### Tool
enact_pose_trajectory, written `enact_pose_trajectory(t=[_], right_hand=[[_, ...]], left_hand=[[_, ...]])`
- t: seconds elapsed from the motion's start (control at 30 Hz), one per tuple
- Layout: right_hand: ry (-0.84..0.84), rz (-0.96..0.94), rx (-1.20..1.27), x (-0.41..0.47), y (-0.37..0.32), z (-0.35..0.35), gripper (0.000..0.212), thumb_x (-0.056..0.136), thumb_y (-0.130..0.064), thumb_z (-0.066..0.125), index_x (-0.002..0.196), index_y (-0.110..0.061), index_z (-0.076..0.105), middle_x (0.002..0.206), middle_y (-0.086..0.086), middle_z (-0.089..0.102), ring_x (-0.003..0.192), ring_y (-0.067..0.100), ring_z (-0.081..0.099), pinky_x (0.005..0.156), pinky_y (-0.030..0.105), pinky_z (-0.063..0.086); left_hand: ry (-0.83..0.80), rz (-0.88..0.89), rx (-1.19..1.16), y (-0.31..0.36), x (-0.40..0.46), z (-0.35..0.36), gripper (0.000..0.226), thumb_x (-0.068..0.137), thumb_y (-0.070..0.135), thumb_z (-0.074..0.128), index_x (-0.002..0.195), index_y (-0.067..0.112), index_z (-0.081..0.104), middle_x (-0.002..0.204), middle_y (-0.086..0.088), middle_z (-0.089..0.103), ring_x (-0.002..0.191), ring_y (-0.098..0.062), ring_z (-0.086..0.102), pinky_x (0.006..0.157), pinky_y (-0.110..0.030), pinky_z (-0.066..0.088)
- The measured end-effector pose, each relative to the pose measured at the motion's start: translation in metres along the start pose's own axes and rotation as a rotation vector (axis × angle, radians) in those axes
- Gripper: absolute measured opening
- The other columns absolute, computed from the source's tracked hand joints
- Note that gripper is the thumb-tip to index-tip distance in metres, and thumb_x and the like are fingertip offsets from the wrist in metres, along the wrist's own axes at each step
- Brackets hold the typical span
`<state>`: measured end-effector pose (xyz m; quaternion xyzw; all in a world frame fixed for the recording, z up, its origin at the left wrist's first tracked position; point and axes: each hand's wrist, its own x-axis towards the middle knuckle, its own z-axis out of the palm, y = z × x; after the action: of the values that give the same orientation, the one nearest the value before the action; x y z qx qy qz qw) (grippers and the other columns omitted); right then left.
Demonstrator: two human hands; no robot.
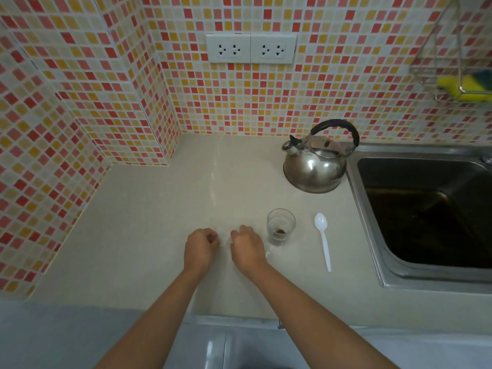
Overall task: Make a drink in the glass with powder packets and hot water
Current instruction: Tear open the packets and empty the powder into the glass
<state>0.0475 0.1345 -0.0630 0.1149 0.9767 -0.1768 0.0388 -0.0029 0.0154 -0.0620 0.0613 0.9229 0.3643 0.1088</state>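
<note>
Hovering curled, left hand (201,246) and right hand (247,247) beside the glass (281,226).

No readable text, label, brand or number on anything in view

This is a home kitchen, shown by a pale glossy countertop (165,214) set into a corner of walls clad in small red, orange and cream mosaic tiles (87,83). At three o'clock a stainless-steel sink basin (372,225) is sunk into the counter, with a domed steel whistling kettle with a black handle (316,166) just beside its rim. At twelve o'clock sits a white double wall socket (251,48), and at two o'clock a wire rack holding a yellow-and-green sponge (468,86).
</note>
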Motion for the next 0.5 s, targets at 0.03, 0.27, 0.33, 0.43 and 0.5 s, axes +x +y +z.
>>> enact_pose_trajectory(t=[0.03,0.27,0.33,0.43,0.5], right_hand=[[0.001,0.001,-0.004,0.0,0.0,0.0,0.022,0.089,-0.002,0.047,0.108,-0.002,0.058,0.113,0.018,0.055,0.105,0.034,0.051,0.08,0.042,0.044],[0.011,-0.066,-0.039,-0.008,0.0,0.001,0.025,0.091,-0.014,0.047,0.111,-0.002,0.057,0.116,0.018,0.052,0.107,0.034,0.049,0.087,0.042,0.04],[0.0,-0.08,-0.078,-0.011,0.002,0.001,0.025,0.088,-0.006,0.047,0.111,-0.002,0.056,0.117,0.018,0.051,0.107,0.035,0.049,0.085,0.041,0.04],[0.0,-0.076,-0.078,-0.013,0.003,-0.002,0.027,0.086,-0.001,0.048,0.111,-0.003,0.056,0.118,0.018,0.051,0.106,0.034,0.049,0.085,0.041,0.041],[0.015,-0.079,-0.075,-0.018,0.003,-0.006,0.027,0.088,-0.006,0.048,0.114,-0.004,0.055,0.119,0.017,0.052,0.108,0.033,0.049,0.086,0.041,0.041]], left_hand=[[-0.003,0.011,0.029,0.0,-0.001,0.0,0.015,0.082,0.009,0.065,0.093,0.009,0.074,0.093,-0.008,0.071,0.087,-0.024,0.067,0.08,-0.03,0.052],[-0.037,0.074,0.071,-0.005,-0.007,0.003,0.028,0.084,0.013,0.067,0.111,0.01,0.067,0.106,-0.008,0.061,0.09,-0.022,0.064,0.084,-0.031,0.051],[-0.035,0.075,0.075,-0.006,-0.007,0.004,0.03,0.083,0.014,0.068,0.113,0.011,0.067,0.108,-0.007,0.06,0.09,-0.021,0.064,0.083,-0.029,0.049],[-0.031,0.081,0.095,-0.006,-0.009,0.003,0.031,0.084,0.017,0.068,0.114,0.012,0.066,0.11,-0.007,0.061,0.093,-0.022,0.063,0.082,-0.03,0.05],[-0.014,0.094,0.12,-0.006,-0.011,0.001,0.03,0.086,0.02,0.066,0.115,0.014,0.067,0.111,-0.006,0.061,0.095,-0.022,0.063,0.08,-0.032,0.052]])
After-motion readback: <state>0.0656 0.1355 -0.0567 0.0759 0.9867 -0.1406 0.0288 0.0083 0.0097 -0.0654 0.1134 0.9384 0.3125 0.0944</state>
